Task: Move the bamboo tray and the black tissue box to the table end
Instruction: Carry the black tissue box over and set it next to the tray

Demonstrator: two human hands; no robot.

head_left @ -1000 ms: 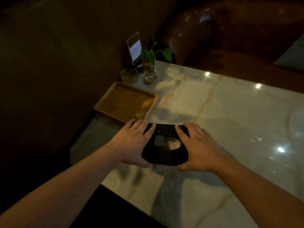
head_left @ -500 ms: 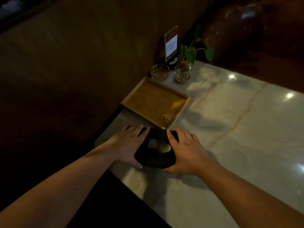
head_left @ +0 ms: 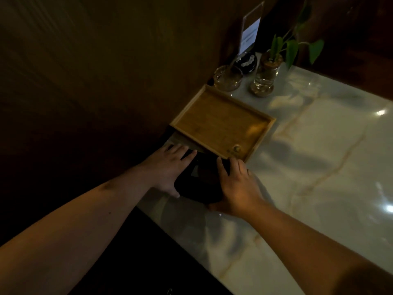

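The black tissue box [head_left: 202,179] sits on the marble table [head_left: 319,167] close to its left edge, just in front of the bamboo tray [head_left: 221,122]. My left hand [head_left: 168,167] grips the box's left side and my right hand [head_left: 236,186] grips its right side. The rectangular tray lies flat against the wooden wall, and its near edge almost touches the box. A small round thing rests in the tray's near right corner.
Behind the tray stand a glass ashtray [head_left: 227,78], a glass vase with a green plant [head_left: 265,75], a dark round holder [head_left: 246,62] and an upright sign card [head_left: 251,33]. The wooden wall [head_left: 106,81] runs along the left. The table's near edge drops to dark floor.
Both hands have slid the tissue box leftward and farther along the table, up to the tray's near edge. My view has swung left and closer.
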